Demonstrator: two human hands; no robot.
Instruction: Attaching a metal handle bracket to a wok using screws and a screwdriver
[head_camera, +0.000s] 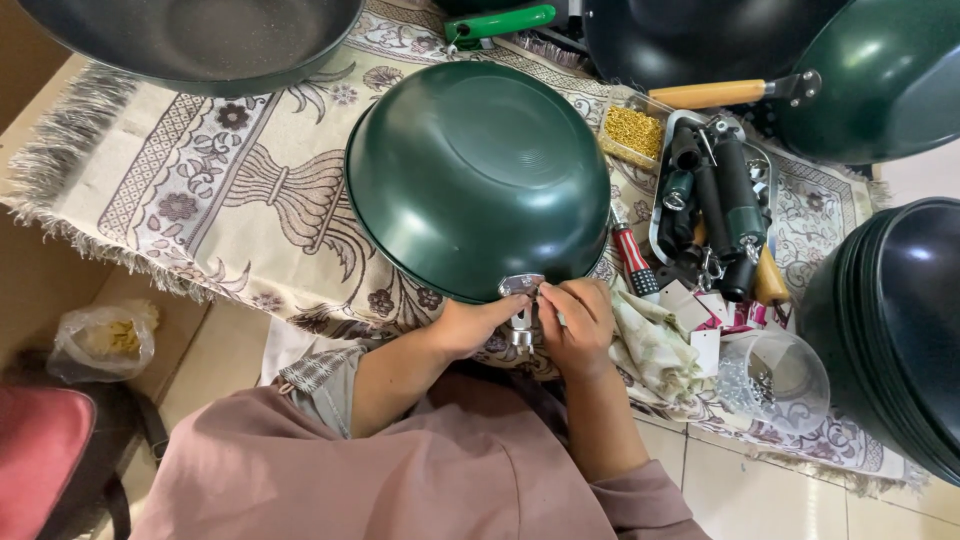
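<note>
Patterned fringed cloth (200, 200) covers the work surface, and a dark green wok (475, 175) lies upside down at its middle. At the wok's near rim, the left hand (475, 322) and right hand (578, 322) pinch a small silver handle bracket (521, 287) with their fingertips. The bracket seems to be in fitting; fastening it likely calls for a steady grip. Right of the wok lie a red-handled screwdriver (634, 262), a tray of tools (715, 200) and stacked black pans (900, 330), crowding that side.
</note>
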